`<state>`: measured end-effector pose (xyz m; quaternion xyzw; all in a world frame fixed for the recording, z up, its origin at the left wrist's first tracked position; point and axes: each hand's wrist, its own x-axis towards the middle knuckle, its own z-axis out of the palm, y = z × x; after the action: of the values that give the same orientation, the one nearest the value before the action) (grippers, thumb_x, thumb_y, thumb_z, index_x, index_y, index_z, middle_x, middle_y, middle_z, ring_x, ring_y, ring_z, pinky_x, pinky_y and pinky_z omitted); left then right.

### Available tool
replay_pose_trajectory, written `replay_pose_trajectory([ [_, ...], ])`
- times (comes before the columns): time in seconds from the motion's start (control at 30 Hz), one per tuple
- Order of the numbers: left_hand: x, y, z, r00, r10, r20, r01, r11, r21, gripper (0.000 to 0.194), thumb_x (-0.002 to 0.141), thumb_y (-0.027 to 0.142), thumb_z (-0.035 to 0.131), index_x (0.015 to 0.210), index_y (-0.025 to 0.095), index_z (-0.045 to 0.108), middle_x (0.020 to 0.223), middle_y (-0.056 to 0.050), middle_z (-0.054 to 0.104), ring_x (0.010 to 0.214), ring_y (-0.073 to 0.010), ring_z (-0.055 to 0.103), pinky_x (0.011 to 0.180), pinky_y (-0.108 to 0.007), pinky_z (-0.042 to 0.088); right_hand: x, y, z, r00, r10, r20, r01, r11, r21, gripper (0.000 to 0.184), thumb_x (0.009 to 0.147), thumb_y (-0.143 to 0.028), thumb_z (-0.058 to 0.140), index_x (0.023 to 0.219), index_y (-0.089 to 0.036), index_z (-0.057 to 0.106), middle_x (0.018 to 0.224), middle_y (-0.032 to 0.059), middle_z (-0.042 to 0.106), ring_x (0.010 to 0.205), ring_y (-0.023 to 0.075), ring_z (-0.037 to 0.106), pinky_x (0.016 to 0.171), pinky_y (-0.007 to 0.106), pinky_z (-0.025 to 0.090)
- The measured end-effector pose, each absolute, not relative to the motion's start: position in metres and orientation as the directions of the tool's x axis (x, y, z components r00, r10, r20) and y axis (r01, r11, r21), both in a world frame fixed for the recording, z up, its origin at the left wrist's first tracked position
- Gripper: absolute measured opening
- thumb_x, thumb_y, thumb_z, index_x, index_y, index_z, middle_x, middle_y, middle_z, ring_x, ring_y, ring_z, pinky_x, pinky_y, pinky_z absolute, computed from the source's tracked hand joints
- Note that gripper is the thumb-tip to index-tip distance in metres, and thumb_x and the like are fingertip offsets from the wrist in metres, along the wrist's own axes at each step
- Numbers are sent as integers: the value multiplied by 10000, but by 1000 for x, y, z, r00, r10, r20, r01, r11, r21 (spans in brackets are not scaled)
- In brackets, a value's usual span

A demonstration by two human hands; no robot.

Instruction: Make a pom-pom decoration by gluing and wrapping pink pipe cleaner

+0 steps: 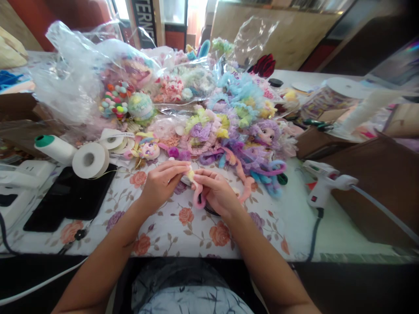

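Your two bare forearms come up from the lower edge and converge near the middle. Your left hand (pixel 162 183) is curled, knuckles up, fingertips pinched together toward the right. Your right hand (pixel 214 192) faces it, fingers (pixel 204 174) bent inward, the two hands almost touching.

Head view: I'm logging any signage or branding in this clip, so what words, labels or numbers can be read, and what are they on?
"TERNET": white capitals running vertically on the dark sign behind the table; its top is cut off.
Printed roll at the right: colourful pattern, too blurred to read.
Glue gun: small marks, too small to read.
Nothing readable on the pink piece held between the left hand and right hand.
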<state>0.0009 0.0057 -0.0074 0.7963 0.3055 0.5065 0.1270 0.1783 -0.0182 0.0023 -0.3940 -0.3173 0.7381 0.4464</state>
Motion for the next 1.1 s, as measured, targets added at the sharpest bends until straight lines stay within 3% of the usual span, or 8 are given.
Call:
replay_pose_trajectory([
  [0.23,0,7,-8,348,578,738,337,-812,477,182,898,74,596,995,164,722,1028,-124,767,956,-186,726,885,-322,585,183,-16,2,-348,890,-295,-368,-419,-830,198,732,-318,726,771,-137,660,537,-16,635,312,123,522,276,228,306],
  [0.57,0,8,-14,397,526,752,321,-847,423,224,910,65,560,1041,175,704,1052,-125,759,997,-199,713,910,-354,575,184,-13,-2,-346,886,-307,-358,-428,-830,175,734,-299,700,695,-137,645,478,-15,608,298,116,489,300,233,316],
  [0.7,3,6,-14,296,630,717,394,-765,510,204,912,113,576,1048,192,707,1030,-88,769,975,-192,718,918,-333,568,181,-15,1,-316,899,-302,-353,-407,-842,234,767,-358,684,674,-147,640,428,-8,582,310,119,460,298,231,298],
  [0.87,6,3,-14,138,840,525,390,-533,751,243,846,153,638,1082,189,679,1083,-72,749,987,-199,708,931,-323,551,178,-19,9,-276,926,-258,-337,-344,-876,270,802,-416,676,746,-152,655,602,13,672,357,74,445,325,215,279],
  [1.0,6,3,-10,124,905,407,320,-424,847,196,791,139,639,978,178,681,997,-62,746,932,-195,696,866,-309,555,180,-21,9,-278,936,-216,-222,-281,-933,286,753,-394,755,884,-167,642,677,-2,671,405,81,483,354,214,296],
  [1.1,4,5,-6,150,929,339,294,-369,882,153,779,161,643,921,171,697,947,-64,748,901,-202,686,828,-314,545,180,-20,4,-211,961,-177,-141,-209,-968,361,699,-372,813,883,-196,557,646,-38,618,483,99,510,418,206,334],
])
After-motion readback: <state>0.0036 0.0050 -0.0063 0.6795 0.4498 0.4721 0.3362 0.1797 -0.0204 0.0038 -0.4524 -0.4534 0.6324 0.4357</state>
